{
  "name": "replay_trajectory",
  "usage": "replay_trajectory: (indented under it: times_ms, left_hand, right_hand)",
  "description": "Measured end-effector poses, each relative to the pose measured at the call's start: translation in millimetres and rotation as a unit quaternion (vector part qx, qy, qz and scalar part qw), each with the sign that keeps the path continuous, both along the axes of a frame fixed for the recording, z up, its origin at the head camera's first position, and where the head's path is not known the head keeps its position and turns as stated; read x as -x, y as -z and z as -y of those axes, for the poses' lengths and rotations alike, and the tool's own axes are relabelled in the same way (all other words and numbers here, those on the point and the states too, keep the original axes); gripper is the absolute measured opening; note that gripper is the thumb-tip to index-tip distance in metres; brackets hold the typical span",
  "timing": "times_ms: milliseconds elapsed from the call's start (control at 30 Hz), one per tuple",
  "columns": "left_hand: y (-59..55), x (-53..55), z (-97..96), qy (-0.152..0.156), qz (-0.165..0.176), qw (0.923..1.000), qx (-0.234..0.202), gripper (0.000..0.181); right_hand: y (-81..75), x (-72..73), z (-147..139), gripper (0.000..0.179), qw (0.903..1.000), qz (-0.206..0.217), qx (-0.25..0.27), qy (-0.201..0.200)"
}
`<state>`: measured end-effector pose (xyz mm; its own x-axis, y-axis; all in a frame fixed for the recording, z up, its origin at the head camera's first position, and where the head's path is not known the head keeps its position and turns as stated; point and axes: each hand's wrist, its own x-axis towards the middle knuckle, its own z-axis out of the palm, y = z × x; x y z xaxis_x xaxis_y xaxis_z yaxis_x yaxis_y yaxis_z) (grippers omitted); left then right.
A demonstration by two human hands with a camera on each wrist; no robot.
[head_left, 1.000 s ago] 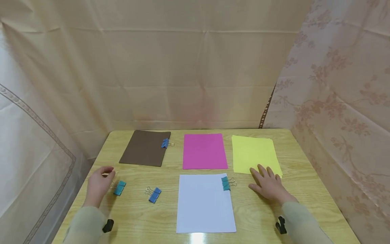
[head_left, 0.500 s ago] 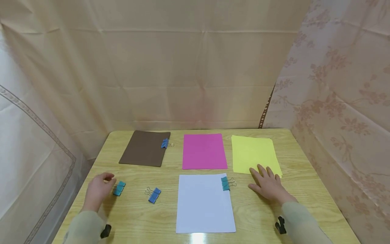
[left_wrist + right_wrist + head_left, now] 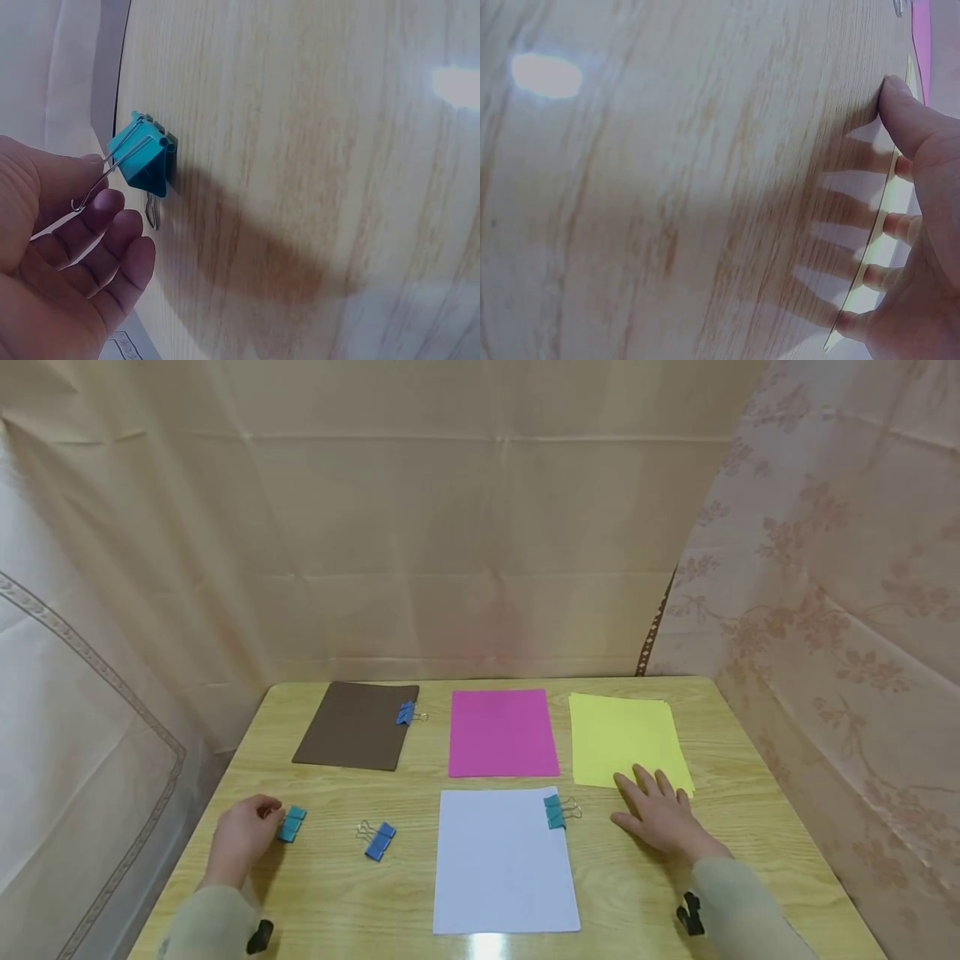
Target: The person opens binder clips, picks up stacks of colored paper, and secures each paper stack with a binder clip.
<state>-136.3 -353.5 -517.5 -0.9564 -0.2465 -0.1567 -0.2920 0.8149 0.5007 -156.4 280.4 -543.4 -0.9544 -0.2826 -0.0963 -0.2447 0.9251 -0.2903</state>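
Observation:
At the left of the table, my left hand (image 3: 242,837) pinches a wire handle of a teal binder clip (image 3: 292,825) between thumb and index finger. The left wrist view shows that binder clip (image 3: 144,161) low over the wood, its other handle (image 3: 152,211) pointing down, and the remaining fingers loosely bent. My right hand (image 3: 662,817) is spread out, its fingertips resting on the near edge of a stack of yellow paper (image 3: 628,735). In the right wrist view the thumb (image 3: 901,112) lies on the wood beside the stack.
A blue binder clip (image 3: 381,841) lies right of my left hand. White paper (image 3: 506,868) with a teal binder clip (image 3: 555,812) is at front centre. Behind are brown paper (image 3: 356,727) with a blue binder clip (image 3: 406,713) and magenta paper (image 3: 504,732). Curtains (image 3: 465,527) surround the table.
My left hand has come down and slightly nearer, its thumb and finger closing on the teal binder clip's handle. The binder clip has shifted slightly left. My right hand has stayed put.

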Motion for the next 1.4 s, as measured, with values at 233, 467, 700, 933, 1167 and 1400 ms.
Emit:
replay_trajectory:
  times_ms: [233, 467, 700, 933, 1167, 1400]
  left_hand:
    - [-0.9, -2.7, -0.2, 0.001, 0.009, 0.9999, 0.006, 0.034]
    - [-1.0, -4.5, 1.2, -0.006, 0.029, 0.9996, 0.0, 0.036]
    - [-1.3, -5.7, 0.9, -0.014, 0.036, 0.9992, -0.005, 0.03]
    - [-1.3, -6.4, -0.2, -0.011, 0.028, 0.9995, -0.009, 0.027]
    - [0.6, -5.8, -1.4, -0.017, 0.022, 0.9994, -0.021, 0.027]
    - [1.7, -2.4, -5.0, -0.013, 0.01, 0.9994, -0.031, 0.025]
  right_hand:
    - [0.5, 0.2, -0.1, 0.07, 1.0, -0.003, -0.003, 0.0]
    - [3.6, 1.5, -0.9, 0.071, 0.9999, -0.007, -0.009, 0.0]
    - [4.7, 1.5, -0.7, 0.07, 0.9999, -0.006, -0.01, 0.001]
    - [5.0, 1.0, -0.9, 0.069, 0.9999, -0.009, -0.01, 0.001]
    - [4.2, 0.8, -0.8, 0.069, 0.9999, -0.013, -0.011, 0.0]
    - [3.3, 0.5, -0.2, 0.069, 0.9999, -0.013, -0.006, 0.0]
